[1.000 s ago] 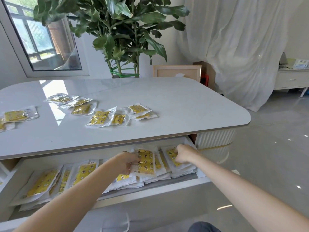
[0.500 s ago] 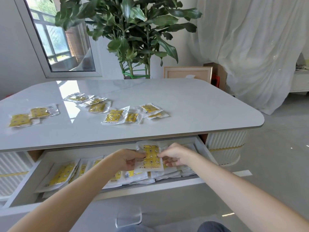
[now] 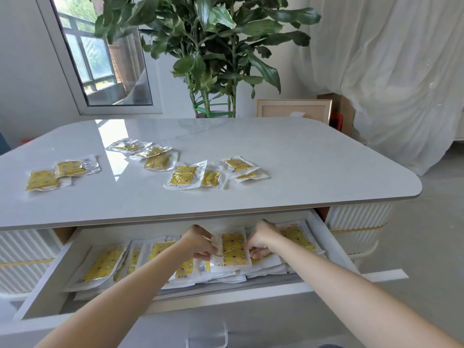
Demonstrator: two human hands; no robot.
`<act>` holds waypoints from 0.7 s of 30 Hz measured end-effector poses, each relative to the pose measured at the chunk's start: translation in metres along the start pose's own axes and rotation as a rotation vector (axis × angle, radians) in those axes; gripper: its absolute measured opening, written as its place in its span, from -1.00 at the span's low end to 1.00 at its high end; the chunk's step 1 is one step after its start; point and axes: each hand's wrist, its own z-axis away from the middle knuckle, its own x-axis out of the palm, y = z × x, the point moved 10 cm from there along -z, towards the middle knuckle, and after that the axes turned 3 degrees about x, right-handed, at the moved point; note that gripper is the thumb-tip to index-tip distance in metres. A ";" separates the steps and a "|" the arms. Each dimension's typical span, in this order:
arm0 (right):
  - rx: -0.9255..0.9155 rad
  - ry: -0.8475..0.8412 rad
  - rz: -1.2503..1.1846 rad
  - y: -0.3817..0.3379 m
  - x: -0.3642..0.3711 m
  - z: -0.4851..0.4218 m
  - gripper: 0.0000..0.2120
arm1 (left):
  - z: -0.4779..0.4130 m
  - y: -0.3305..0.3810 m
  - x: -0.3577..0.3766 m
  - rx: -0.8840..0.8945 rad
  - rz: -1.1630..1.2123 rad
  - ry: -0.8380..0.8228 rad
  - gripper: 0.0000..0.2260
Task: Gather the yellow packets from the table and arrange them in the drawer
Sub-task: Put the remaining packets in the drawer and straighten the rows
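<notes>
A yellow packet [image 3: 233, 248] in clear wrap stands nearly upright over the open drawer [image 3: 45, 295], held from both sides. My left hand [image 3: 198, 243] pinches its left edge and my right hand [image 3: 261, 238] pinches its right edge. Several more yellow packets lie overlapped in the drawer, such as one at the left [image 3: 101, 263] and one at the right [image 3: 297, 238]. More packets are scattered on the white table [image 3: 301, 167]: a pair at the left [image 3: 57, 173] and a cluster in the middle [image 3: 185, 175].
A large potted plant [image 3: 208, 54] stands behind the table. A framed picture [image 3: 292, 110] and a cardboard box lean at the back right, next to a white curtain [image 3: 391, 71]. A window [image 3: 100, 54] is at the back left.
My right hand left the packets at the drawer's right and came over to the packet in my left hand. Both hands now hold that packet. The camera view shifted left and closer.
</notes>
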 end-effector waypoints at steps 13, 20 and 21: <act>-0.395 -0.012 0.366 -0.024 0.004 0.022 -0.48 | 0.008 0.021 0.007 0.156 -0.192 0.045 -0.50; -0.392 -0.028 0.414 -0.023 0.007 0.031 -0.43 | 0.009 0.021 0.012 0.137 -0.267 0.017 -0.53; -0.398 -0.019 0.414 -0.024 0.005 0.033 -0.45 | 0.011 0.021 0.011 0.135 -0.300 0.012 -0.54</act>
